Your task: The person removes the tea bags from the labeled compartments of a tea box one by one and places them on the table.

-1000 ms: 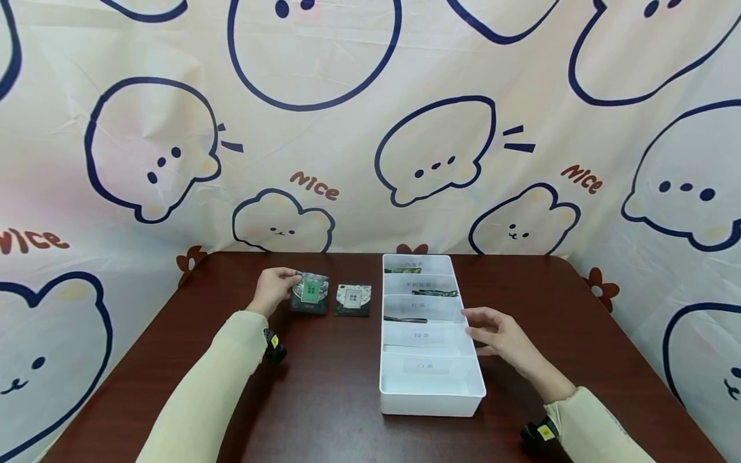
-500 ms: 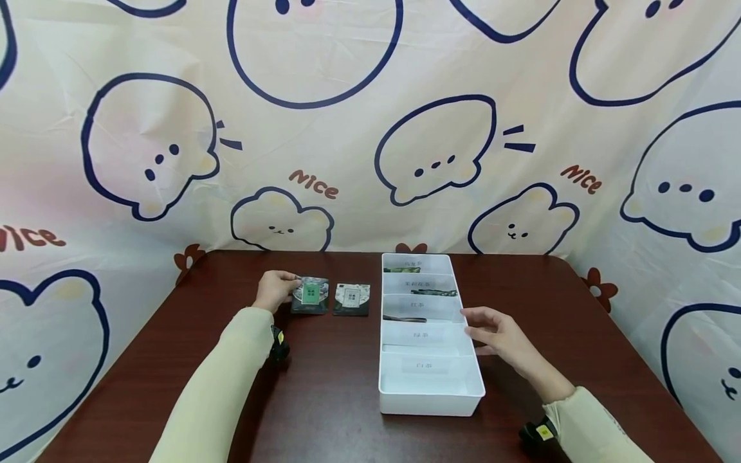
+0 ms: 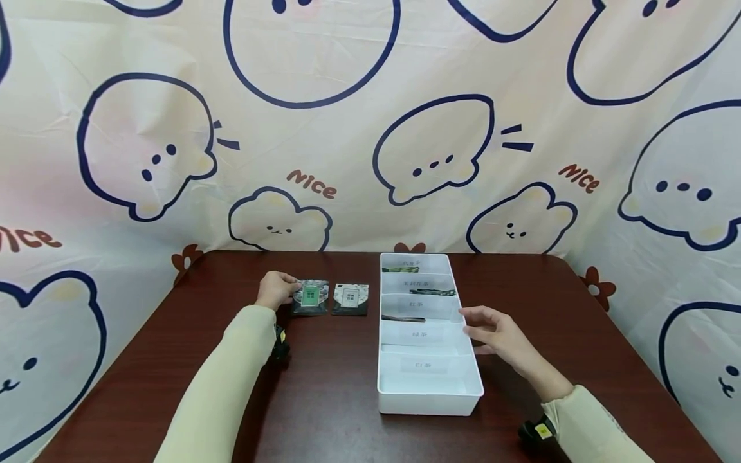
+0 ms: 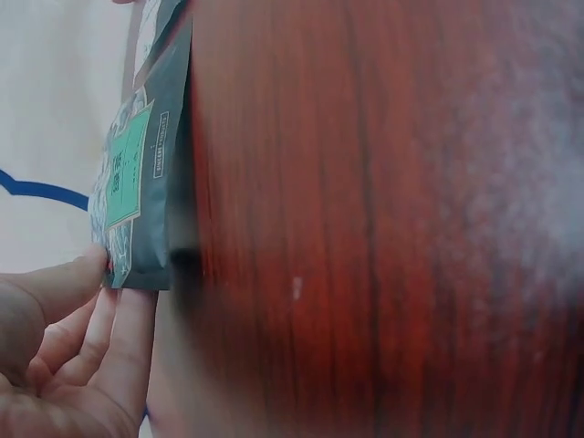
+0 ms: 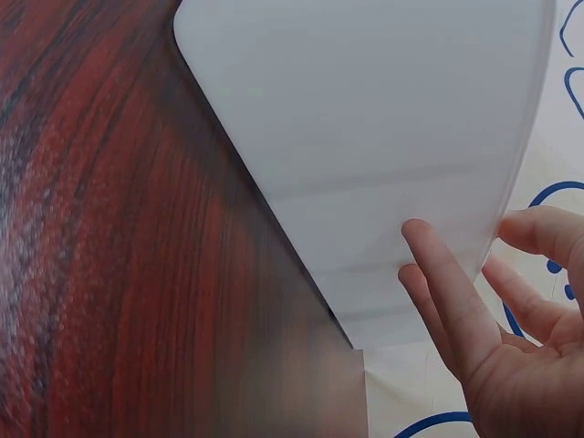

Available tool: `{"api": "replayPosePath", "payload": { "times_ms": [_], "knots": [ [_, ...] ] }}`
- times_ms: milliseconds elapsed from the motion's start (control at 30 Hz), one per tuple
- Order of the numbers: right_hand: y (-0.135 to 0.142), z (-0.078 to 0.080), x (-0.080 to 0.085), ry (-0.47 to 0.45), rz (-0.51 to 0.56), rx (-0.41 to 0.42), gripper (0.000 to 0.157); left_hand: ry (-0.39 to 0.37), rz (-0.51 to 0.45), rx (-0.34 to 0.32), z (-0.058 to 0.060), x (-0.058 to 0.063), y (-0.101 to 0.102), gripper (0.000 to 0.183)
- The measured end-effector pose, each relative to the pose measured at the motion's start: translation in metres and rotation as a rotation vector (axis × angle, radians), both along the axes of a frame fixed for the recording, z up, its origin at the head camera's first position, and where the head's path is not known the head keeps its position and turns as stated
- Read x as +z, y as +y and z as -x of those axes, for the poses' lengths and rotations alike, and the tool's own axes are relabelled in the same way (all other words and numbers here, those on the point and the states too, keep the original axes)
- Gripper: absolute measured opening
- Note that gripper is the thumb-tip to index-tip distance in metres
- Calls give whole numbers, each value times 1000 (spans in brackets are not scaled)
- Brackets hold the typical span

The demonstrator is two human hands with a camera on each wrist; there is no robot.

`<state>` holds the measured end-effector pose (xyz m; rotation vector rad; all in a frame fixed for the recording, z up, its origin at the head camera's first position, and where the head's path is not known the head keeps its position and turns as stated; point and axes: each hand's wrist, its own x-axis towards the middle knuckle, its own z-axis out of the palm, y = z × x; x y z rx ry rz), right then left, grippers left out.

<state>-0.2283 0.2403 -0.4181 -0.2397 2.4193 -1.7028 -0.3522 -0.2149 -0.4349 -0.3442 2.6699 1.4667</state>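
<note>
My left hand [image 3: 276, 290] pinches the left edge of a dark tea sachet [image 3: 298, 308] with a green label, thumb on its printed face and fingers behind. In the left wrist view the sachet [image 4: 157, 219] lies close over the tabletop. Just right of it is a second tea sachet [image 3: 340, 308] with a pale label. My right hand [image 3: 502, 339] touches the right side of a long white divided box [image 3: 428, 404]. Its fingers [image 5: 447, 292] lie loosely extended against the outer wall in the right wrist view, one fingertip right at the rim.
Labelled compartments run front to back in the box. Thin green and dark sachets [image 3: 433, 292] stand in the back three. The dark wooden table [image 3: 324, 399] meets a cartoon-printed cloth [image 3: 359, 148] at its back edge.
The green-labelled sachet's upper edge has dropped slightly, so it lies flatter, and my left forearm has shifted a little right. My right hand stays at the box.
</note>
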Motion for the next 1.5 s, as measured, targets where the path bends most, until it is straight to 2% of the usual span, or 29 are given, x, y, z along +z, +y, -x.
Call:
{"api": "replayPosePath", "payload": {
  "times_ms": [200, 400, 1133, 1333, 1500],
  "knots": [
    [0, 1, 1, 3, -9, -1, 49, 28, 53, -8, -2, 5, 2, 26],
    [-1, 1, 0, 6, -1, 2, 49, 26, 82, -19, -1, 4, 1, 25],
    [-1, 0, -1, 15, -13, -1, 48, 24, 62, -19, 1, 0, -4, 24],
    [-1, 0, 0, 13, -14, -1, 49, 40, 49, -28, -2, 9, -2, 27],
    [-1, -1, 2, 16, -10, 1, 49, 73, -77, -92, -7, 27, 11, 30]
  ]
}}
